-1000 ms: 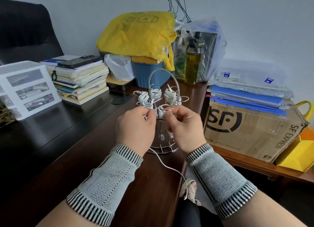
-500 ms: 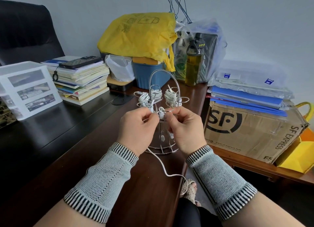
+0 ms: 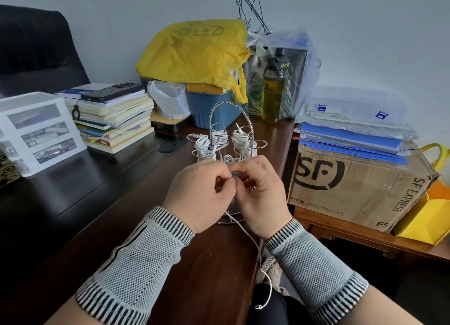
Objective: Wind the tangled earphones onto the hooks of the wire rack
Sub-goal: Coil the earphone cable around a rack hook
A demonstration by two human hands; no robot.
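Observation:
A silver wire rack (image 3: 230, 112) with an arched handle stands on the dark wooden desk (image 3: 194, 263). Three of its hooks carry wound bundles of white earphone cable (image 3: 239, 139). Both hands are together at the rack's near hook. My left hand (image 3: 202, 193) pinches the white cable between thumb and fingers. My right hand (image 3: 261, 190) pinches the same cable close beside it. The loose end of this earphone cable (image 3: 261, 259) trails down between my wrists and hangs over the desk edge, ending in a plug. The hook itself is hidden by my fingers.
A stack of books (image 3: 114, 117) with a phone (image 3: 112, 92) on top lies left, next to a white drawer box (image 3: 36, 129). Behind the rack are a blue bin (image 3: 211, 107), a yellow bag (image 3: 194, 51) and a bottle (image 3: 275, 88). An SF cardboard box (image 3: 360, 185) sits right.
Both hands have drawn together and lower, at the near hook. The trailing cable has been pulled up and now hangs shorter over the desk edge.

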